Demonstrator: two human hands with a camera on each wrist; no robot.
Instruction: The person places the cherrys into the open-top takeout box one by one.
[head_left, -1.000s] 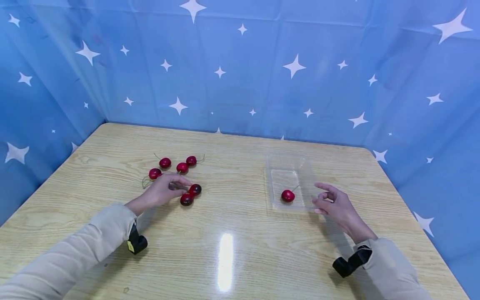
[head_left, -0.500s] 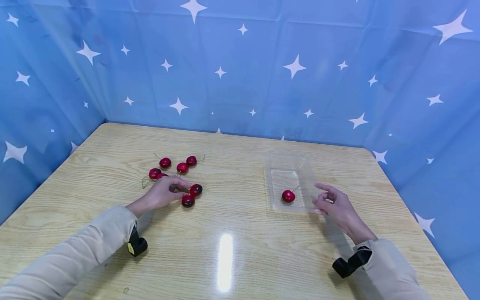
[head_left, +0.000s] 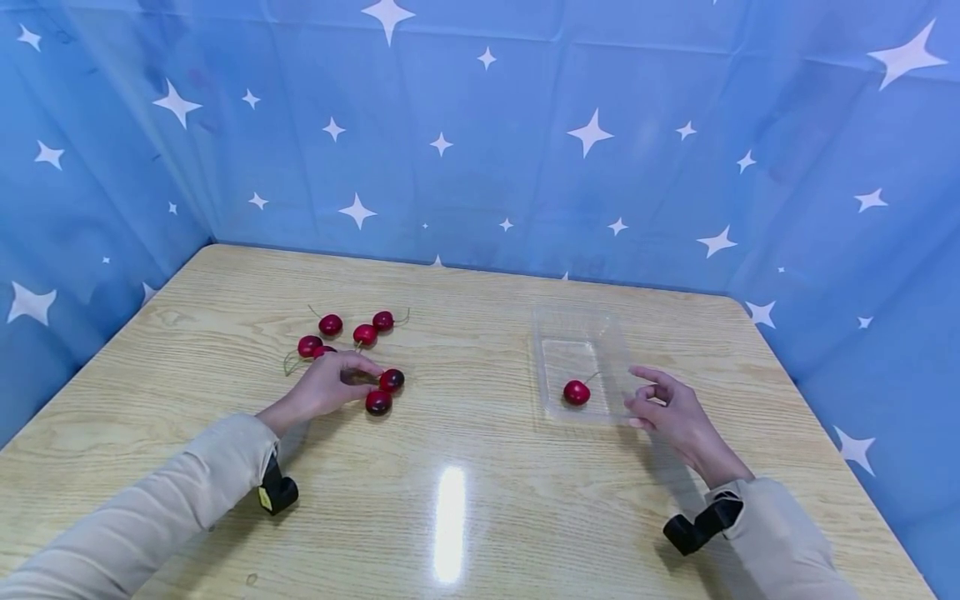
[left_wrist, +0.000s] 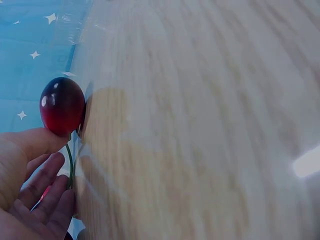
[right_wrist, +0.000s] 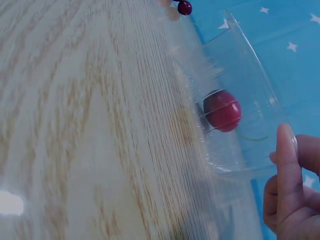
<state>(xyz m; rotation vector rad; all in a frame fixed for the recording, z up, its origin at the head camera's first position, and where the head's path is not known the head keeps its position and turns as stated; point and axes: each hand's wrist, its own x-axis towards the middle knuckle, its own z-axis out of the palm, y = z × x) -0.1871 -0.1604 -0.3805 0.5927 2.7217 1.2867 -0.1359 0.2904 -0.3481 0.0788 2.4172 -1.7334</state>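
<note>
The left hand is pinching a dark cherry while, toward three o'clock, the right hand is gripping a box, a red cherry lying inside at six o'clock.

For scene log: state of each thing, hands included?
left hand: pinching at front cherry pair, grip unclear
front cherry pair: dark-patched, side by side
right hand: pinching clear plastic tray
clear plastic tray: upright, uncovered
tray cherry: lying inside, stem attached
five rear cherries: loose, one partly hidden
starred curtain: hanging

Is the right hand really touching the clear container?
Touching. In the right wrist view, the right hand pinches the clear container by its rim, between thumb and a finger.
</note>
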